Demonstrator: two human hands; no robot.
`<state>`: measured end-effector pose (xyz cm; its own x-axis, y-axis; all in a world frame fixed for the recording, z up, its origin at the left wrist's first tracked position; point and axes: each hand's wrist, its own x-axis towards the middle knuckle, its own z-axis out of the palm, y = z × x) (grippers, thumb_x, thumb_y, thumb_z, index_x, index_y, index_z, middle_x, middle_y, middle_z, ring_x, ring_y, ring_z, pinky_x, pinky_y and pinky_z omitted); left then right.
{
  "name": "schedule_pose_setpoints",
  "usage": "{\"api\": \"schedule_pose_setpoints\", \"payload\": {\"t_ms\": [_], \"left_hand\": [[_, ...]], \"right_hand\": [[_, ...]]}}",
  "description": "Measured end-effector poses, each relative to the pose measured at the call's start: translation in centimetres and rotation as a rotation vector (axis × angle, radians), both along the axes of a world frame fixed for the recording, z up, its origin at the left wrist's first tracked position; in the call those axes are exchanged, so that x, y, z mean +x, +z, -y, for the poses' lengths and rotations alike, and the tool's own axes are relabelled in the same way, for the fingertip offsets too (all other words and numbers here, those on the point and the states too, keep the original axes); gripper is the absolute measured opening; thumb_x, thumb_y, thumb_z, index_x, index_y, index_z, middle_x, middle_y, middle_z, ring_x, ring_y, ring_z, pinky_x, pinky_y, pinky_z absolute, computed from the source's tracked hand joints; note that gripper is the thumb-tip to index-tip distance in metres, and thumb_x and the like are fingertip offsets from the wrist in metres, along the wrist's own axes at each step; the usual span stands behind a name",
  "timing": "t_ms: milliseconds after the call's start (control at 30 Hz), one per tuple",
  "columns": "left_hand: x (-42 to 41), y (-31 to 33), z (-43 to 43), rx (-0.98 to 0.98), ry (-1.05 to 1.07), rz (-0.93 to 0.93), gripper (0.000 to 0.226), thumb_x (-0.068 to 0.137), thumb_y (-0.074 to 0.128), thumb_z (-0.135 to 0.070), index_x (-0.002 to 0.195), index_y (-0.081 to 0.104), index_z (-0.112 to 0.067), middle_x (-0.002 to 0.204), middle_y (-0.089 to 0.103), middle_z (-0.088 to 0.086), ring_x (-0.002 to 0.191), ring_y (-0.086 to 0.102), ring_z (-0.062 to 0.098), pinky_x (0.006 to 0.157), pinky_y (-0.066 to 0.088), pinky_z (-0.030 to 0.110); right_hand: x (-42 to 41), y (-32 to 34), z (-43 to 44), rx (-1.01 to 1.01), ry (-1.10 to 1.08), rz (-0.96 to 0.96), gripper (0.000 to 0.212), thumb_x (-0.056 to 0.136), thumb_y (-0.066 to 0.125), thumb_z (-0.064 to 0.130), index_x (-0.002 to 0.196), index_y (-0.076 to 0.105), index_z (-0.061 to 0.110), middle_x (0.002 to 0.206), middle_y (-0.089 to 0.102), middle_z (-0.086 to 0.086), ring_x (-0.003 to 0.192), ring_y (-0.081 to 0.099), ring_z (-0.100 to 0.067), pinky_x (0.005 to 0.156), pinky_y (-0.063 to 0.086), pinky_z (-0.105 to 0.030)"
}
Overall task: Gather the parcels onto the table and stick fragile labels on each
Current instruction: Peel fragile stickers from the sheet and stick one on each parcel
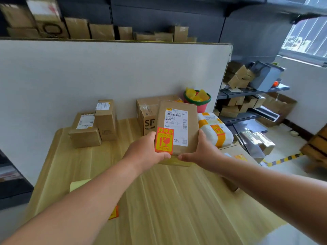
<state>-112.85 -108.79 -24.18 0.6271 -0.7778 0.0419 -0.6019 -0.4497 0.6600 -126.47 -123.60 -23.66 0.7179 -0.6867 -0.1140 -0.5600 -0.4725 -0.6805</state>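
We see both hands clamped on one flat cardboard parcel (177,126). The left hand (146,152) grips its near left corner and the right hand (201,152) grips the near right side, with the fingers of each curled round the edge. The parcel is tilted so that its top face looks toward the camera. In our judgement this is to check the face before the parcel goes down. Its near edge is low over the wooden table (159,200), but we cannot tell if it touches.

A red-orange fragile label (164,140) sits on the near left corner of the face, just beside the white shipping label (177,128). It overlaps only that label's lower left corner and leaves the barcode free, probably so the address can be read. We judge that this parcel is labelled and now only needs a place.

Behind it stands an SF box (146,115), and to its right lies a white padded parcel (215,131) with orange tape, which also carries a fragile mark. Two small cartons (95,126) stand together at the far left, against the white partition (106,76); we see no red label on them, so we think they wait for theirs.

A pale backing sheet (79,184) lies at the left edge of the table, in easy reach of the left hand.
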Motion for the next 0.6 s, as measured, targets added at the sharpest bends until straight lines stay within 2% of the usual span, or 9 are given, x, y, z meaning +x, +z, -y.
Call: {"api": "schedule_pose_setpoints", "payload": {"t_ms": [67,167,300,600], "left_hand": [[-0.3,0.4,0.6,-0.019,0.001,0.026,0.049,0.071,0.078,-0.046,0.111,0.053,-0.034,0.096,0.068,-0.014,0.088,0.064,0.010,0.081,0.052,0.034],[-0.5,0.3,1.6,-0.016,0.002,0.048,0.049,0.072,0.077,-0.049,0.112,0.052,-0.034,0.096,0.067,-0.014,0.086,0.063,0.009,0.079,0.052,0.032],[0.0,-0.6,3.5,0.032,0.010,0.036,0.049,0.071,0.077,-0.050,0.110,0.053,-0.033,0.096,0.068,-0.013,0.087,0.064,0.010,0.080,0.052,0.032],[1.8,-4.7,10.4,0.118,0.114,-0.104,0.046,0.067,0.078,-0.050,0.103,0.055,-0.032,0.092,0.068,-0.014,0.085,0.064,0.008,0.079,0.054,0.033]], "right_hand": [[-0.3,0.6,0.5,-0.010,-0.013,0.009,0.115,0.065,0.087,0.039,0.150,0.012,0.016,0.135,0.044,0.004,0.114,0.044,-0.011,0.086,0.043,-0.026],[-0.4,0.7,1.4,-0.022,-0.012,0.020,0.115,0.065,0.087,0.036,0.150,0.012,0.017,0.129,0.042,0.010,0.112,0.042,-0.008,0.087,0.043,-0.026],[0.2,-0.6,3.5,0.016,-0.023,-0.024,0.123,0.063,0.088,0.038,0.152,0.006,0.017,0.142,0.041,0.002,0.128,0.043,-0.016,0.098,0.042,-0.031],[3.6,-4.5,11.7,0.168,0.064,-0.141,0.120,0.065,0.087,0.035,0.153,0.008,0.018,0.140,0.042,0.004,0.128,0.042,-0.016,0.099,0.041,-0.030]]}}
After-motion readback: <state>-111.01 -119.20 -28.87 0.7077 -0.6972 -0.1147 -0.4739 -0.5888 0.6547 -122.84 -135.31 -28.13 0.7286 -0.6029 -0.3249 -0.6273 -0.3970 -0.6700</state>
